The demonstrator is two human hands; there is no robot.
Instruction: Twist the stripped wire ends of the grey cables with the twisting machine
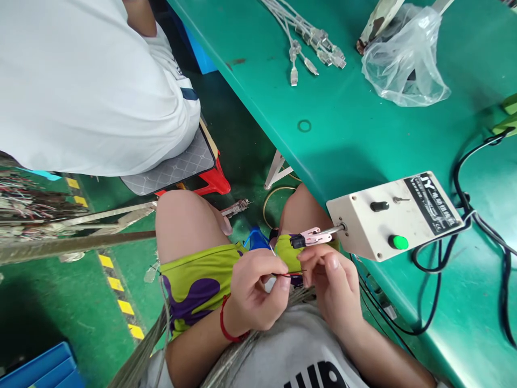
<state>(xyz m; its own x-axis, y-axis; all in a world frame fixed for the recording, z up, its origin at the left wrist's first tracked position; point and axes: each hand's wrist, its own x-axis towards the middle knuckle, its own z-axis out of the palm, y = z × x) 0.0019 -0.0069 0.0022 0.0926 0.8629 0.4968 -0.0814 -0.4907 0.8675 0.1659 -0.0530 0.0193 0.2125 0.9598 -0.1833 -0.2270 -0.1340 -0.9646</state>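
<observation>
Thin red and black wires (287,275) stick out from the pinched thumb and forefinger of my left hand (258,288), which has a red string at the wrist. Close on the right, my right hand (333,283) has its fingers curled near the wire ends; whether it grips one is hidden. Just above my hands, a pink clip (313,237) is fixed on the metal shaft of a white control box (393,215) with a green button. A bundle of grey cables (238,358) lies across my lap.
White USB cables (309,40) and a clear plastic bag (407,59) lie on the green table (343,140). Black cords (438,269) run behind the box. A person in white (92,81) sits on a stool at left. Wire bundles (36,207) hang at the left edge.
</observation>
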